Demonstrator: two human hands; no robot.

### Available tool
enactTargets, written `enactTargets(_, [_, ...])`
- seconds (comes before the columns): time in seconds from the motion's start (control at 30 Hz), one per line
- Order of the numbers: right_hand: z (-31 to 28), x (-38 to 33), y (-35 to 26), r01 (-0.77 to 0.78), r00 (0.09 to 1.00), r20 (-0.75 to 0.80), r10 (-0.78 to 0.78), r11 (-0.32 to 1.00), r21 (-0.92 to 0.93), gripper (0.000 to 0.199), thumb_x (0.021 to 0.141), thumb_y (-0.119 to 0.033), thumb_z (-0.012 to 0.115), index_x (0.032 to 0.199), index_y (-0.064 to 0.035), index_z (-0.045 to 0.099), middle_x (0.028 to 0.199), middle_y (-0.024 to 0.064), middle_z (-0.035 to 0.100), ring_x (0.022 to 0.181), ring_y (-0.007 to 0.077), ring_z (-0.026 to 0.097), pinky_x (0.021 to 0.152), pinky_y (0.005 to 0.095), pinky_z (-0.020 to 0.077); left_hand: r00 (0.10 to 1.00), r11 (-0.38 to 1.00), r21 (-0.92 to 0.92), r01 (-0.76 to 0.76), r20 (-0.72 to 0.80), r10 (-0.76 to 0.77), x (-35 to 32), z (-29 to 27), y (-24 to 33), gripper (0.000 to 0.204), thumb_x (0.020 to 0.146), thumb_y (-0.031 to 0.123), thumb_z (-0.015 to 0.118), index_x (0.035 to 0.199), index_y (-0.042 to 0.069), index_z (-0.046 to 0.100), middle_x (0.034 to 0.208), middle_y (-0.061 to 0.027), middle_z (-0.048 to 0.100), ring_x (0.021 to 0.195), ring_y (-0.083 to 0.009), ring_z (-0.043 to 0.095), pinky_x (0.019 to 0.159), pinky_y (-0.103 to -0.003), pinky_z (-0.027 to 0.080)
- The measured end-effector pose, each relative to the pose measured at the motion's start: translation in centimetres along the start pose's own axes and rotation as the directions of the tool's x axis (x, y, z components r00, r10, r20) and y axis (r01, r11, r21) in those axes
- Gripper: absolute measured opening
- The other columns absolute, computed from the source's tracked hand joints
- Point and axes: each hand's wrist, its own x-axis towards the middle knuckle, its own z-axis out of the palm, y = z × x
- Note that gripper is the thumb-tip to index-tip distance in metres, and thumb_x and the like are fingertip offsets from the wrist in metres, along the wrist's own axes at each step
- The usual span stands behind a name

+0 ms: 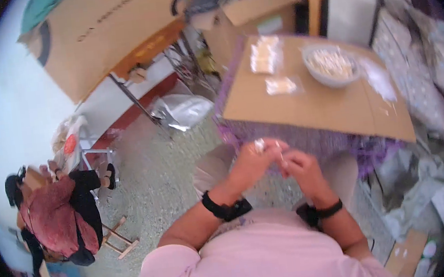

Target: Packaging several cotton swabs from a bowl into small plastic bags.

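Observation:
My left hand [253, 163] is closed around a small bunch of cotton swabs [259, 145], whose white tips stick out between the fingers. Close beside it, my right hand [303, 169] has its fingers pinched on what looks like a single cotton swab [282, 156]. Both hands are over my lap, just short of the table's near edge. On the cardboard-topped table [295, 112] stands a pale bowl [333, 82] heaped with loose swabs [329, 62]. Left of the bowl lie a stack of clear swab packs [264, 56] and one separate pack [281, 85].
Clear plastic bags [380, 79] lie right of the bowl. Purple fabric [227, 132] hangs around the table. At the left, another person [57, 215] sits low on a seat. A silvery plastic bag [184, 111] rests on the floor, and covered furniture [413, 48] borders the right.

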Motion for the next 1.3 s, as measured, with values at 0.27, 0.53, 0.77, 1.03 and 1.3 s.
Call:
enactTargets(0.27, [-0.2, 0.7, 0.2, 0.029, 0.989, -0.148, -0.004, 0.985, 0.168, 0.01, 0.083, -0.008, 0.068, 0.082, -0.0034, 0.06, 0.072, -0.0025, 0.056, 0.064, 0.0044, 0.049, 0.056, 0.0211, 0.0402, 0.998, 0.99, -0.127, 0.057, 0.003, -0.057, 1.4, 1.2, 0.2, 0.017, 0.092, 0.017, 0.061, 0.101, 0.003, 0.065, 0.07, 0.0053, 0.057, 0.052, -0.0005, 0.038, 0.044, -0.018, 0.027])
enactTargets(0.53, [-0.7, -0.6, 1.9, 0.126, 0.962, -0.253, -0.106, 0.99, 0.064, 0.013, 0.081, -0.007, 0.071, 0.081, -0.004, 0.059, 0.073, -0.0023, 0.052, 0.064, 0.0044, 0.047, 0.055, 0.0215, 0.0385, 0.998, 0.974, -0.217, 0.062, 0.041, -0.054, 0.9, 2.0, -1.3, 0.02, 0.094, 0.02, 0.06, 0.1, 0.003, 0.066, 0.072, 0.0058, 0.057, 0.053, 0.0003, 0.036, 0.046, -0.017, 0.027])
enactTargets(0.77, [-1.1, -1.3, 1.4, 0.121, 0.965, -0.216, -0.149, 0.983, -0.139, 0.012, 0.081, -0.01, 0.07, 0.082, -0.0029, 0.06, 0.077, 0.0014, 0.054, 0.065, 0.0083, 0.05, 0.057, 0.0244, 0.0415, 0.997, 0.993, -0.101, 0.064, 0.037, -0.06, 0.3, 2.8, -2.7, 0.018, 0.095, 0.02, 0.057, 0.09, 0.004, 0.063, 0.068, 0.0051, 0.055, 0.051, 0.0003, 0.036, 0.045, -0.018, 0.027])
enactTargets(1.03, [-2.6, -0.8, 0.0, 0.28, 0.928, -0.197, -0.315, 0.941, -0.189, 0.014, 0.087, -0.01, 0.063, 0.099, -0.0025, 0.064, 0.08, 0.004, 0.057, 0.07, 0.0097, 0.056, 0.061, 0.0258, 0.0454, 0.946, 0.98, 0.041, 0.196, 0.256, -0.199, -0.4, 2.0, -2.7, 0.024, 0.098, 0.029, 0.051, 0.092, 0.008, 0.062, 0.061, 0.0057, 0.049, 0.049, -0.0017, 0.036, 0.044, -0.019, 0.027])
enactTargets(1.3, [-2.3, -1.5, 1.7, 0.109, 0.976, -0.186, -0.115, 0.993, -0.044, 0.008, 0.085, -0.008, 0.065, 0.092, -0.0044, 0.061, 0.072, -0.0038, 0.056, 0.063, 0.0036, 0.049, 0.056, 0.0216, 0.0414, 0.954, 0.92, -0.279, 0.277, 0.194, -0.228, -0.5, 1.6, -3.5, 0.025, 0.096, 0.03, 0.055, 0.101, 0.006, 0.061, 0.067, 0.0045, 0.051, 0.05, -0.0024, 0.037, 0.045, -0.019, 0.029])
